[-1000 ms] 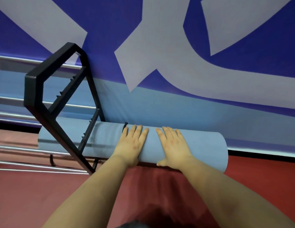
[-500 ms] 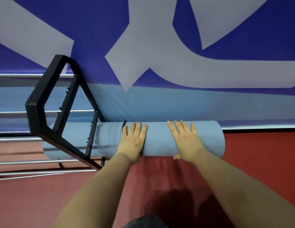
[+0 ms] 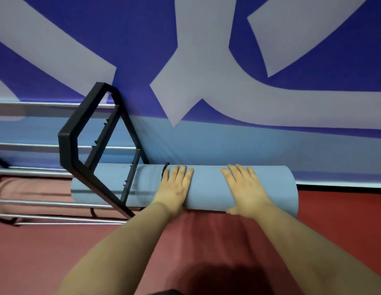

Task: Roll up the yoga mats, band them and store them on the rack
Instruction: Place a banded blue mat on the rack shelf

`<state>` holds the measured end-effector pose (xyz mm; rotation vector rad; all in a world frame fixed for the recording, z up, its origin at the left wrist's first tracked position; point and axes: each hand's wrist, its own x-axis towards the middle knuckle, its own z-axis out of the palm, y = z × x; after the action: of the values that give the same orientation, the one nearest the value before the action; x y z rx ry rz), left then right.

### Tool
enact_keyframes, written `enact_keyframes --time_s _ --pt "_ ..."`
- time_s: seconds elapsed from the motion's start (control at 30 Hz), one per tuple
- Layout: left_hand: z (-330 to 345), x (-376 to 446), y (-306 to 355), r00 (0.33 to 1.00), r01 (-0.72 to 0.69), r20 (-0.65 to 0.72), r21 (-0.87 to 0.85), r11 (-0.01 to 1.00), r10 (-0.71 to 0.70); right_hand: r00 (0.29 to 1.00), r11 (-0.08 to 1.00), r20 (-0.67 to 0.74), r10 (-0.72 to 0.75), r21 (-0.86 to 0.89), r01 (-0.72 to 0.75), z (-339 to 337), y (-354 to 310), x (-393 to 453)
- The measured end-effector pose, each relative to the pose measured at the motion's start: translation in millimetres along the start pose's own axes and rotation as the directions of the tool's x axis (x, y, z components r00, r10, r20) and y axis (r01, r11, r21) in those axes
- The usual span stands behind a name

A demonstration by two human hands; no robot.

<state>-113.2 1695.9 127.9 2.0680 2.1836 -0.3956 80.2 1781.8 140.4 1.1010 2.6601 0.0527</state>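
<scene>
Yoga mat [image 3: 208, 188], light blue and rolled, is lying along the wall base at about 12 o'clock from the person, its left end reaching in behind the black rack frame [image 3: 67, 143] at 10 o'clock. Left hand [image 3: 174, 188] and right hand [image 3: 244, 188] are both pressing flat on top, fingers straight, gripping nothing. A dark band [image 3: 165, 171] is sitting just left of the left hand; none is visible near the right end. Risks as I see them: flat palms giving no real hold, so the right end could be loosening, or the left end catching on the frame's toothed bar [image 3: 130, 177].
</scene>
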Motion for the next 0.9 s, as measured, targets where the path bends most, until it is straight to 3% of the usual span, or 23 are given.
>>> enact_keyframes --time_s 0.47,0.9 --pt "15 8 16 1.000 0.023 0.014 -0.008 1.000 -0.023 0.999 0.998 0.003 0.037 0.047 -0.037 32 0 -4" --pt "33 0 11 0.996 0.045 -0.084 0.065 0.997 -0.040 0.997 0.998 -0.043 0.063 0.034 -0.062 33 -16 -3"
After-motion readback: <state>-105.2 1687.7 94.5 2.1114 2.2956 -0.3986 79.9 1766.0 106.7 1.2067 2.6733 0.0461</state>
